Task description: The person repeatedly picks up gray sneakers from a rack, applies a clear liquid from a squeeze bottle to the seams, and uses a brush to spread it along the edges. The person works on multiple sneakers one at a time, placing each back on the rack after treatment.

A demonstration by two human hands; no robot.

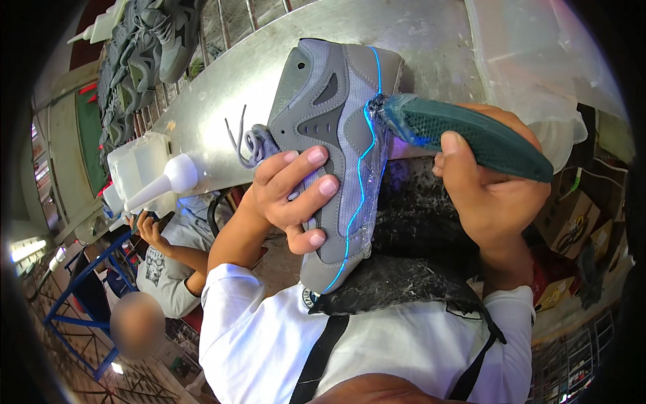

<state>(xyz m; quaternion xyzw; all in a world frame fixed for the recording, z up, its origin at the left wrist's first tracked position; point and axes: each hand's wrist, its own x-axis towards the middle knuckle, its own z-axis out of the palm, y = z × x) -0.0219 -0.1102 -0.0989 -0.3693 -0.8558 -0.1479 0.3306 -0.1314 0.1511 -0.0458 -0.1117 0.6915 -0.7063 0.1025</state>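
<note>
A grey shoe upper (353,135) is held on its side, its far end over the metal table and its near end close to my chest. My left hand (289,195) grips it, fingers spread over its side, beside the loose grey laces (259,145). Closed around a dark green brush (478,131), my right hand (494,185) is on the right. The dark brush tip, smeared with a clear, shiny film, touches the shoe's right edge. A bright blue line of light runs down along that edge. The palm side of my left hand is hidden.
A white bottle with a long nozzle (171,177) lies at the left on the metal table (235,87). Several grey shoes (141,74) hang on a rack at upper left. Translucent plastic sheeting (538,47) covers the upper right. Another person (178,249) sits at left; cardboard boxes (572,222) stand at right.
</note>
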